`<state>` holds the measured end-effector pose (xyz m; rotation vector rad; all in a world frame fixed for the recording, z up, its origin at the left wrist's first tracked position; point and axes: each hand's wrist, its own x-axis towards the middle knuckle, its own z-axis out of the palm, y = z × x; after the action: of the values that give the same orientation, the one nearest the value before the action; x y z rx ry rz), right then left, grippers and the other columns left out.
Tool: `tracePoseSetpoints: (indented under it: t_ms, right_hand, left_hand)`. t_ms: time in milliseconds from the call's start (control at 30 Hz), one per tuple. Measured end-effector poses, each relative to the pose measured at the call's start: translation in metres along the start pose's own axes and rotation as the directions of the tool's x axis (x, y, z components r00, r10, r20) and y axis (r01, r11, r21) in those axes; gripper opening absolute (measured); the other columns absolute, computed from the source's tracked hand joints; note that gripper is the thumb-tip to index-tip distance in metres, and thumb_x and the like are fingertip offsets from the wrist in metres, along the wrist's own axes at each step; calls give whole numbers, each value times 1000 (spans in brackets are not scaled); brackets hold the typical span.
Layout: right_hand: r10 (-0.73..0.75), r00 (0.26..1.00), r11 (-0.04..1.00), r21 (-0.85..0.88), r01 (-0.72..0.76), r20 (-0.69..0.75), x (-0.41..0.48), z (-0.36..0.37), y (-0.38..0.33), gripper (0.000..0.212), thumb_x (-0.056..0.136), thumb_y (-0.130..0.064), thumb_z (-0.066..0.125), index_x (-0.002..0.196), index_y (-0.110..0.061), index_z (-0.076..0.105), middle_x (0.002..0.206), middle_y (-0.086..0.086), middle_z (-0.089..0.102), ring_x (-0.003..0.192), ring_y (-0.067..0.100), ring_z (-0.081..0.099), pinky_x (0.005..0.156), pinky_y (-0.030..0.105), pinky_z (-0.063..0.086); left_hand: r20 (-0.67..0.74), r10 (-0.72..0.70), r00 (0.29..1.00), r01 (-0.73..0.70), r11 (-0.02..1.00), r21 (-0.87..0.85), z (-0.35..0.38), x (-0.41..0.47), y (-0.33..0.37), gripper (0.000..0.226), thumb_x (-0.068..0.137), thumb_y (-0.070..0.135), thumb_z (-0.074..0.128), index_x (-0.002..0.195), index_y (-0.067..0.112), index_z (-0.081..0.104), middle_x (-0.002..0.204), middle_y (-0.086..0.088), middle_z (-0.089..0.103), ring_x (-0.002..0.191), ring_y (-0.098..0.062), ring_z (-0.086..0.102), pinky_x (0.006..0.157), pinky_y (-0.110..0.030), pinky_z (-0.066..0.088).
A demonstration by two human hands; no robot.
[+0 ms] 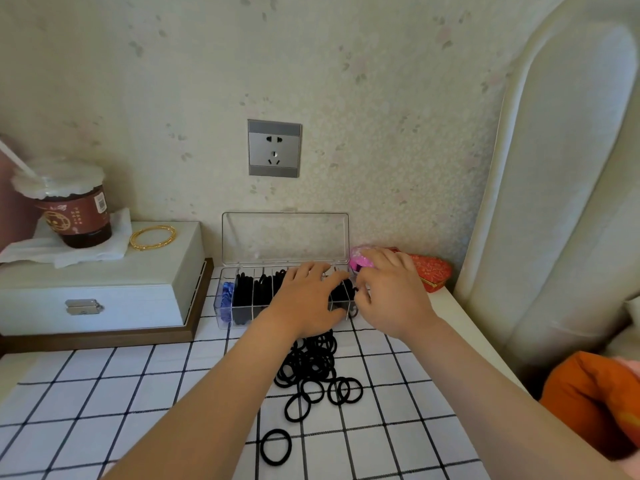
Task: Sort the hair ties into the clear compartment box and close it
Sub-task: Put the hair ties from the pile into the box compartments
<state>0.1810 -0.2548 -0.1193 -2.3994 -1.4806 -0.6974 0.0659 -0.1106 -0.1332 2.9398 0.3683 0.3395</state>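
**A:** Where is the box?

**B:** The box (221, 322) sits at the back of the tabletop (104, 393), close to the wall. Its lid (284, 237) stands upright and open. Dividers split it into a row of compartments.

**A:** What's inside?

**B:** Black ties (244, 296) fill the compartments I can see. The leftmost one holds a blue tie (225, 299).

**A:** And your hands?

**B:** My left grip (308, 299) lies over the middle of the box, fingers straight and spread, clamped on nothing. My right grip (388, 292) is at the box's right end, fingers bent down over the last compartment, where black ties bunch beneath them. One loop hangs outside the end wall by my thumb. Whether I'm pinching a tie there, I cannot tell.

**A:** What lies loose?

**B:** A pile (311, 368) of black ties lies on the checked cloth just in front of the box, between my forearms. A lone tie (275, 446) lies nearer me, apart from the pile.

**A:** And around all that?

**B:** Something pink (360, 260) shows just behind my right grip, with a red pouch (431, 271) beside it against the wall. Left of the box is a white case (104, 282) on a wooden tray. It carries gold bangles (152, 237) and a cup (74, 209) with a straw, standing on tissue. A socket (274, 148) is on the wall above the lid. To the right is a padded headboard (554, 202), with an orange cushion (595, 393) below it.
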Motion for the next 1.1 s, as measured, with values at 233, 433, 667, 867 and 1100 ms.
tracePoseSetpoints:
  t_ms: [233,433,667,867,1100]
  right_hand:
    - [-51,998,993,104,54,-37,-3,4,5,22,74,-26,55,80,-24,76,117,1,67,113,24,57,96,45,41]
    - [-94,976,995,48,86,198,-6,17,0,48,80,-43,34,79,-26,79,143,4,55,138,24,38,115,50,16]
    - [14,990,993,113,-31,142,-4,5,-3,42,79,-42,39,82,-27,78,131,0,61,123,19,50,109,44,27]
    - [85,996,978,192,-85,7,-11,-15,-12,18,80,-36,53,75,-28,69,94,-11,64,85,14,60,78,36,37]
    - [82,975,893,419,-165,208,-32,-38,-48,10,87,-26,62,96,-29,67,93,-13,67,80,5,58,71,25,45]
  left_hand:
    - [40,13,999,-13,1000,20,3,1,5,59,88,52,52,143,43,34,156,2,28,148,-27,11,119,-49,7]
    - [15,-20,1000,22,990,-140,-4,3,-6,67,83,50,61,144,36,37,152,6,34,143,-17,25,116,-40,16]
    - [-7,2,1000,-2,998,-62,-5,-2,-3,67,86,51,57,146,33,35,155,4,30,145,-18,20,118,-39,10]
    - [-224,51,973,-63,997,-48,-21,-29,4,50,84,35,59,132,26,51,126,5,48,120,-16,38,99,-31,30]
    - [-184,116,976,-123,992,-25,-35,-81,4,26,85,24,57,111,23,62,98,8,54,93,-15,53,77,-33,48]
